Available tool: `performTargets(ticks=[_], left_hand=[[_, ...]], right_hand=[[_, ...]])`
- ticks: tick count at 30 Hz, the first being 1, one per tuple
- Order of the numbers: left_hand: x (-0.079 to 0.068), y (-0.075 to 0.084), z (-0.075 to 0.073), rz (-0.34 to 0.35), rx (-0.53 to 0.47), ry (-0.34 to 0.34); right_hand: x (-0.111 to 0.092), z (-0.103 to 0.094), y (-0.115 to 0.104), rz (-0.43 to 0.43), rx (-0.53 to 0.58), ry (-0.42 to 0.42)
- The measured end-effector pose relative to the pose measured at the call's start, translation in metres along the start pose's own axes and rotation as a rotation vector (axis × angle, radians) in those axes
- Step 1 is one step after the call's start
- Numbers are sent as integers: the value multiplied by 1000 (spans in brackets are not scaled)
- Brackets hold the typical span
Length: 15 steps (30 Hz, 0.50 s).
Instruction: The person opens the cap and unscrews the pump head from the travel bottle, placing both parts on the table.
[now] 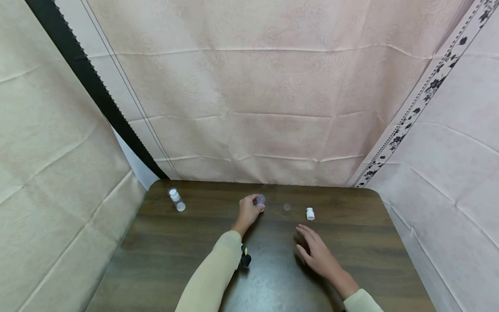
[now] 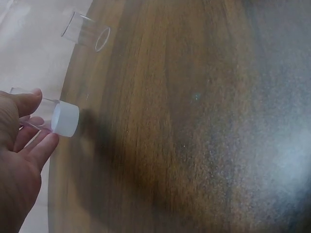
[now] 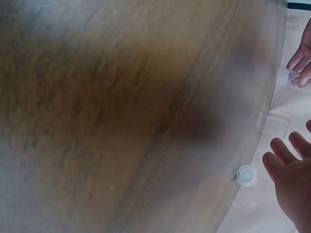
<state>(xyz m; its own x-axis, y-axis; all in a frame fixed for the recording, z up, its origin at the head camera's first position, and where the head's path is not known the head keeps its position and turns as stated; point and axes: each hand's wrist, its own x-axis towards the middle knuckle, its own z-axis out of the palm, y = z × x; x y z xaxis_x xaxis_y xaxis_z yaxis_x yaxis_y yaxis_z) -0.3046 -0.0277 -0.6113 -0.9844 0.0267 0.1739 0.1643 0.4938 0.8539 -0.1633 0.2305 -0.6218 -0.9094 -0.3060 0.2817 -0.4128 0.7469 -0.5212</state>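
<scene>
My left grip (image 1: 248,211) pinches a clear container (image 1: 260,199) with a white end, near the far edge of the surface (image 1: 163,255). Rightward: a clear cup (image 1: 286,207), then a white bottle (image 1: 310,214). My right grip (image 1: 319,256), fingers extended, holds nothing, nearest the bottle.

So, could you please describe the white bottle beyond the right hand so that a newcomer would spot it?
Find the far edge of the brown table. Near it, just beyond the right hand, is the white bottle. It is opaque white, unlike the see-through cup to its left.
</scene>
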Motion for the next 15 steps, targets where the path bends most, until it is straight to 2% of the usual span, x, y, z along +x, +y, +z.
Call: performTargets(ticks=[6, 15], left_hand=[[1, -5, 5, -51, -23, -16], [2, -5, 9, -76, 17, -28]], right_hand=[[-3, 2, 1, 18, 5, -19], [-5, 0, 4, 16, -4, -5]])
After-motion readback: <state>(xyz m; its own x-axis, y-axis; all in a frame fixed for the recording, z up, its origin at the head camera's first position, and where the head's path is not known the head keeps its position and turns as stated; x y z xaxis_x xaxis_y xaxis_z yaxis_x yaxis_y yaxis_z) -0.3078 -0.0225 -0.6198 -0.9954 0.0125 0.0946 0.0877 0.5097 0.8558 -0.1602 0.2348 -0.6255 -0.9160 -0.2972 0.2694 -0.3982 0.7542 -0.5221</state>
